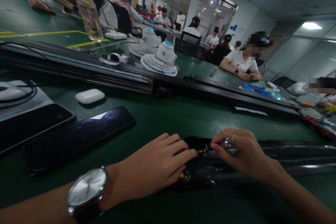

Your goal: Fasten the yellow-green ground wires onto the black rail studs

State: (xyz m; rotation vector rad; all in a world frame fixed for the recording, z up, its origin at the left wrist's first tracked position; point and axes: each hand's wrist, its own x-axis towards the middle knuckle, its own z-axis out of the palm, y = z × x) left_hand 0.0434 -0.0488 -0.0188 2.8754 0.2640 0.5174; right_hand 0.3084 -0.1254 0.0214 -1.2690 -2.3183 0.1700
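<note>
Black glossy sheeting (283, 161) lies across the green table at the lower right. My left hand (157, 164), with a silver watch on its wrist, rests palm down with its fingers over the left end of the sheeting, beside small yellow and metallic bits (185, 175). What lies under its fingers is hidden. My right hand (237, 150), wearing a ring, is pinched above the sheeting, with a small shiny metallic item (225, 143) between thumb and fingers. The fingertips of both hands are a short way apart.
Two dark phones (84, 136) (34, 122) and a white case (90, 96) lie at left. A long black rail (204, 92) crosses the table, with white fans (159, 63) behind it. A bottle (90, 17) stands farther back. Several people sit beyond.
</note>
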